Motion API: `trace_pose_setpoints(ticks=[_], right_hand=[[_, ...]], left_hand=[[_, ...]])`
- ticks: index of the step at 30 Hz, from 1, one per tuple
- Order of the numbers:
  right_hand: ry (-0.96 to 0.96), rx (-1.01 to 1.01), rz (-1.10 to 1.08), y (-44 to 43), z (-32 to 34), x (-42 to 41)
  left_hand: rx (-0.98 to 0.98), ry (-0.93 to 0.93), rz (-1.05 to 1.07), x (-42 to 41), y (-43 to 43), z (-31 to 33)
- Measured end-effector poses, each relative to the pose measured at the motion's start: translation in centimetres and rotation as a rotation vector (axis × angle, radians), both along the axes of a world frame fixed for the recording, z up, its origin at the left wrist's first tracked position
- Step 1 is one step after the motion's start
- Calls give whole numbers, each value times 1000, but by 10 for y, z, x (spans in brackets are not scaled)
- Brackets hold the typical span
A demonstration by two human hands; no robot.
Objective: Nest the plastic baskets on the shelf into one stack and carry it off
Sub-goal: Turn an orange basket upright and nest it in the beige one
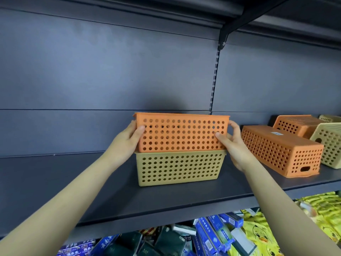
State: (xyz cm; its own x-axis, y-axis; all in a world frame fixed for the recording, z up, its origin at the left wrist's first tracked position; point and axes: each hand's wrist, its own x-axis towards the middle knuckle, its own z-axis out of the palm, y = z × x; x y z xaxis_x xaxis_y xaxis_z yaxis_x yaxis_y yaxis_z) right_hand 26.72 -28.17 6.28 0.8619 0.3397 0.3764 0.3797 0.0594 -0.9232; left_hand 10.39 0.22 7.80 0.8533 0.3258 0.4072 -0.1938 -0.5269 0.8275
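An orange perforated basket (pixel 181 133) sits upright in the mouth of a tan perforated basket (pixel 180 168) that stands on the dark shelf (pixel 73 185). My left hand (pixel 127 141) grips the orange basket's left end, thumb on its front. At its right end my right hand (pixel 233 145) holds it the same way. To the right, another orange basket (pixel 280 150) lies upside down on the shelf. Behind it are a third orange basket (pixel 295 125) and a tan one (pixel 328 143), both tipped over, and another tan one (pixel 330 118) at the back.
A slotted upright (pixel 214 80) and a bracket (pixel 224 36) carry the shelf above. Below the shelf lie blue and dark green boxes (pixel 212 235) and yellow duck-print packets (pixel 267 230). The shelf's left part is bare.
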Motion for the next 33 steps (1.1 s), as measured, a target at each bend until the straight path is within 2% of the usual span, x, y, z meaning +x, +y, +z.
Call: trace_pose_setpoints(ticks=[4, 8, 12, 17, 21, 24, 26, 28, 30, 33], right_hand=[[54, 12, -13, 1, -9, -5], [62, 15, -101, 11, -21, -5], [47, -11, -141, 21, -30, -5], [66, 36, -189, 17, -33, 3], [56, -17, -198, -8, -28, 11], [-106, -175, -440, -33, -26, 23], [-244, -275, -602, -48, -28, 34], [-304, -346, -624, -65, -30, 48], [-371, -450, -625, -85, -28, 62], [-527, -490, -681, -119, -19, 81]], left_hand=[[-9, 71, 5, -5, 1, -14], [-245, 96, -85, -6, -10, -25], [-398, 55, -40, 6, -22, -32], [-414, -69, -38, 17, -33, -38], [-403, -90, -77, 34, -52, -42], [-430, -79, -167, 51, -71, -49], [-404, -54, -202, 62, -88, -53], [-380, -55, -178, 74, -104, -54], [-294, -58, -36, 87, -118, -53], [157, -114, 324, 101, -139, -53]])
